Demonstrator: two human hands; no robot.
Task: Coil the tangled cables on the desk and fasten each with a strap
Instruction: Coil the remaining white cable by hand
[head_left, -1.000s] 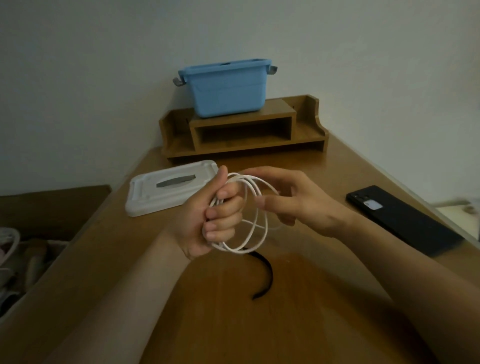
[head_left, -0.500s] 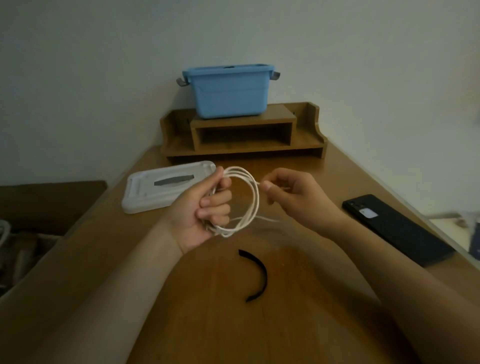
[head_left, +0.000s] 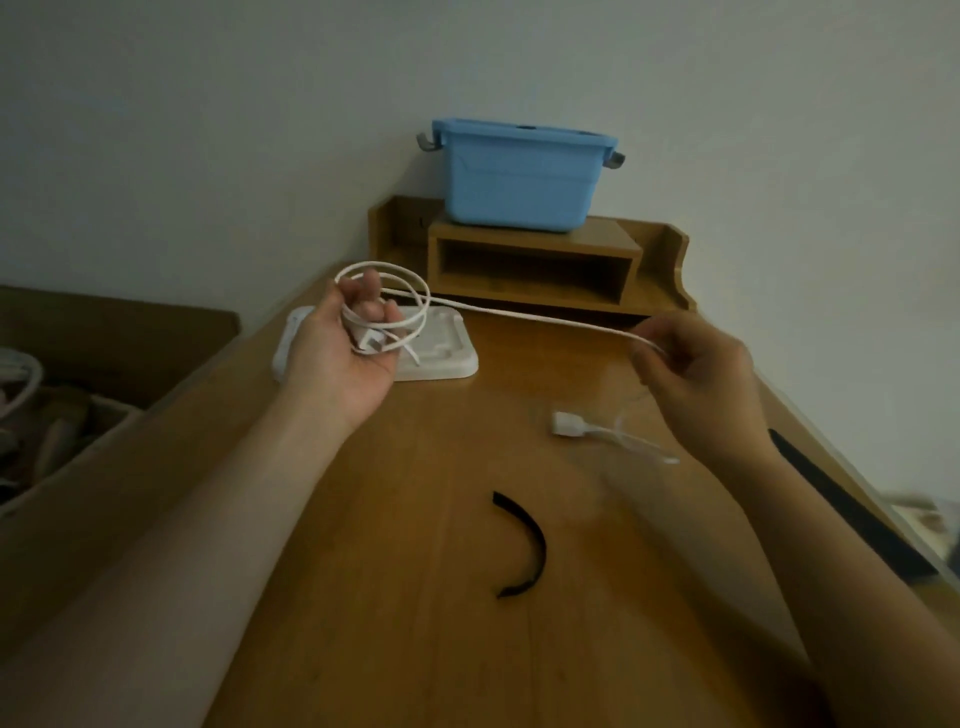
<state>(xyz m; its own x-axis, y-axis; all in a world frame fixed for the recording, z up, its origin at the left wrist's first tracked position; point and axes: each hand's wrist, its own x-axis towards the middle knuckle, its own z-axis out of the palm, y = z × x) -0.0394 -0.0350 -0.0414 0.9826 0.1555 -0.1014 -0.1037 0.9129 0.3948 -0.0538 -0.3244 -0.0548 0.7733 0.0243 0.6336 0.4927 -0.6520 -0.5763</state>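
White thin cable (head_left: 519, 312) partly coiled in my left hand (head_left: 348, 358), right hand (head_left: 701, 379) pinching its slack; black curved strap (head_left: 525, 545) short of both hands, unused.

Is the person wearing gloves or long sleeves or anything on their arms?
No. The left hand and right hand are bare, with no gloves, rings or watch showing. The left forearm and right forearm are bare too; no sleeve shows.

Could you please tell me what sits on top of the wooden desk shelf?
A blue bin stands on the shelf's raised middle tier; its walls hide whatever is inside.
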